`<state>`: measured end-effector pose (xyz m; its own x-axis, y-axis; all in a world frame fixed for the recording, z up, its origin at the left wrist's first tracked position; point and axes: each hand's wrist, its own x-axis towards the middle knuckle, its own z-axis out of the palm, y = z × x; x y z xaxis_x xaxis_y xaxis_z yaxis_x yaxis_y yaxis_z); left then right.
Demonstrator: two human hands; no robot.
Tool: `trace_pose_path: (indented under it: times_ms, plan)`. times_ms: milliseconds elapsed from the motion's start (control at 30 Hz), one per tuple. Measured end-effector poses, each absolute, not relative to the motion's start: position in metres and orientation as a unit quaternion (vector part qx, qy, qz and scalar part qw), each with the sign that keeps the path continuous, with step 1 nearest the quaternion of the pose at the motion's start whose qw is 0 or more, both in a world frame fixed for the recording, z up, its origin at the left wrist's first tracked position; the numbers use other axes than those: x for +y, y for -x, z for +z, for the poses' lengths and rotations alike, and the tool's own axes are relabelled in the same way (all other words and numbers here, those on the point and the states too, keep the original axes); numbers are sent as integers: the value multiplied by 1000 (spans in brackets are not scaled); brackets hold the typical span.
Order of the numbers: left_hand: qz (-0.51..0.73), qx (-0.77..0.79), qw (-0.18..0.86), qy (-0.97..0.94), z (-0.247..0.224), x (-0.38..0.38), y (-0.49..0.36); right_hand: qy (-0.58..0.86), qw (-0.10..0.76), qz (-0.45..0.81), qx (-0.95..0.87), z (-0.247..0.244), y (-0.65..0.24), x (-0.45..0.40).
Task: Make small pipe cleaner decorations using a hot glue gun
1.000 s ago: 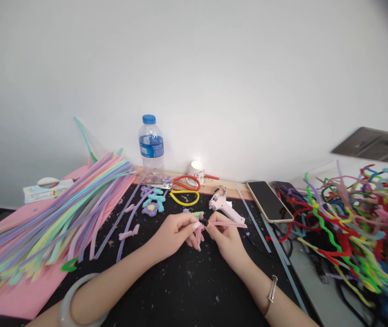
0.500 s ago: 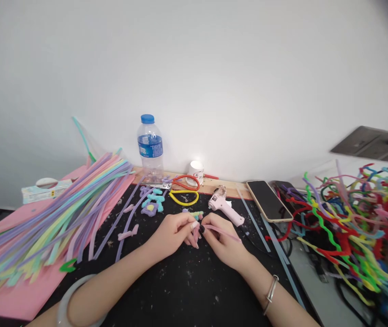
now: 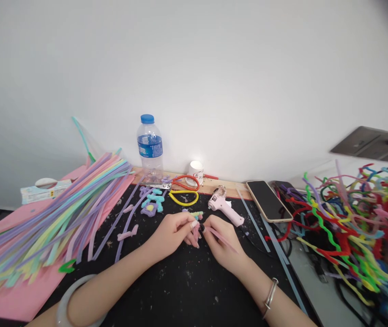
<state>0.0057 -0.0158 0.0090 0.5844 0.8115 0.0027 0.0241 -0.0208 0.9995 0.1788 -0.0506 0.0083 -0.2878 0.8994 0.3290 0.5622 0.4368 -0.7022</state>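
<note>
Below center, our left hand (image 3: 171, 234) and right hand (image 3: 221, 250) pinch a pink pipe cleaner (image 3: 224, 239) in their fingertips, partly folded, tail unshaped. Center-left, a purple flower (image 3: 150, 208) looks finished.

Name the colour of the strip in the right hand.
The strip is pink; the head view shows it.

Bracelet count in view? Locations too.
2: a pale bangle around the left forearm, partly cut off by the picture's bottom edge, and a silver bracelet around the right forearm.
</note>
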Motion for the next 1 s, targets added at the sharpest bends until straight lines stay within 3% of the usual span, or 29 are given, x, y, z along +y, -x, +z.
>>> trace_pose_path:
  times_ms: [467, 800, 1000]
  plan:
    - [296, 333, 655, -611, 4, -13, -6, 500, 367, 235, -749, 3, -177, -50]
    - [302, 340, 628, -632, 2, -14, -5, 483, 315, 214, -788, 10, -181, -52]
    - [302, 356, 646, -604, 0, -12, -6, 468, 352, 181, -790, 6, -182, -51]
